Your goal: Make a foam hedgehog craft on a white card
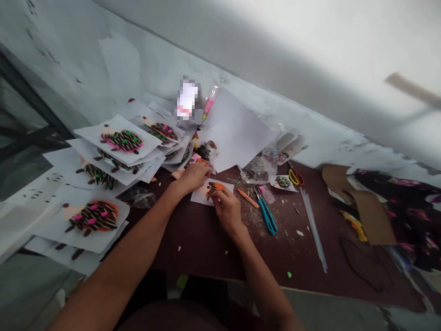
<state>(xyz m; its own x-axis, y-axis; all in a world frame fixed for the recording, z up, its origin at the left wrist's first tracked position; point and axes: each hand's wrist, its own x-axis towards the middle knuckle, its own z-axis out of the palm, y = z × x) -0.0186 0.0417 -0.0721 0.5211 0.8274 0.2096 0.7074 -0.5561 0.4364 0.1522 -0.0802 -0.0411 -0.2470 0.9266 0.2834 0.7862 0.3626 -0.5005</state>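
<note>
A small white card (pixel 199 199) lies on the table before me, bearing an orange hedgehog figure (pixel 217 186) with dark striped spines that look like seed shells. My right hand (pixel 227 208) is over the card's right side, thumb and fingers pinched at the figure; whatever they hold is too small to make out. At the card's upper edge is my left hand (pixel 197 175), its fingers curled together beside bits of coloured clay; their contents are hidden. Teal-handled scissors (pixel 267 214) and an orange stick (pixel 248 198) lie right of my right hand.
Stacked hedgehog cards (pixel 120 140) crowd the left. Behind are a large white sheet (pixel 237 124), a pixelated bright object (pixel 188 99) and a plastic bag (pixel 262 168). Rightward lie yellow-and-red scissors (pixel 295 177), clear glue sticks (pixel 314 232), a yellow glue gun (pixel 356 226) and cardboard (pixel 374 216).
</note>
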